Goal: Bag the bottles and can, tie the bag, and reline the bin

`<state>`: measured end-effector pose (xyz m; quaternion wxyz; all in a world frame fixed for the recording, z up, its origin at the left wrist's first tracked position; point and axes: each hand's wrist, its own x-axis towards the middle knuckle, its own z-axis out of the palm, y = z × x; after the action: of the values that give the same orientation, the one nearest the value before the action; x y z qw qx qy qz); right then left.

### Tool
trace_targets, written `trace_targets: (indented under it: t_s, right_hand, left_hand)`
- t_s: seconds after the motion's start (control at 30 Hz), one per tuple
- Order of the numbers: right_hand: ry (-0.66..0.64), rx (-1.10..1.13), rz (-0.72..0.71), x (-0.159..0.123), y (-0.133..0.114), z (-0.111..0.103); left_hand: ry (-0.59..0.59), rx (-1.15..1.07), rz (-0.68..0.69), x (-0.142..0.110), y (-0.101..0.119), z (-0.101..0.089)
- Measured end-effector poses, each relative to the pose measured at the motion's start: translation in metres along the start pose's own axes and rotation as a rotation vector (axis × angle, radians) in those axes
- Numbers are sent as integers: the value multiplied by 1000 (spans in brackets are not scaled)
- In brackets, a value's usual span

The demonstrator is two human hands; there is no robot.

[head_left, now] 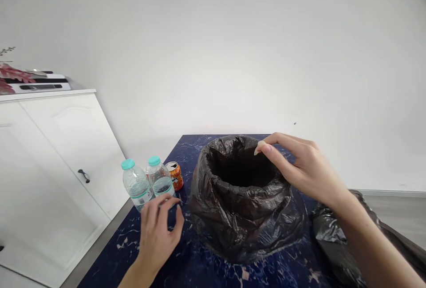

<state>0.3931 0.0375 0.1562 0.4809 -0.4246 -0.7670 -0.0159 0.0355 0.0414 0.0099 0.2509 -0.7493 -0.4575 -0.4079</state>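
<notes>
Right, black bag (242, 217) stands mid-table on the blue marbled tabletop (244, 274), mouth up and wide, edge folded outward; shape suggests a bin inside, though none shows. Right hand (299, 163) is at the bag's far right rim, thumb over the mouth, index finger bent close to it, other fingers partly hidden; can't say from here whether they pinch the plastic. Left hand (159, 230) hangs left of the bag, palm down, fingers spread and loosely curved, nothing in them, right by the left bottle (137, 186) and right bottle (160, 177); contact unclear. Step, my guess: right hand minds the mouth, left hand is posed for a pick-up. Next move would call for left fingers round one bottle, low, without tipping its neighbour. Writing: orange can (177, 178) just behind the right bottle reads maybe "NDA", rest turned away; bottle labels white with teal bands, small dark print, too tiny to read, brand unknown. Farther out: black plastic bundle (333, 230) at right, no print seen; white cabinet (60, 168) at left, unmarked
</notes>
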Motion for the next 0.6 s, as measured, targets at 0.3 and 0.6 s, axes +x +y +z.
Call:
trace_targets:
  t_s: [0.3,0.6]
  right_hand:
    - [-64,26,-143,-1,-7,0]
    - [-28,38,-184,-1,-9,-15]
  left_hand:
    - [87,195,-32,102,-34,-27]
    - [-141,100,32,96,-37,-17]
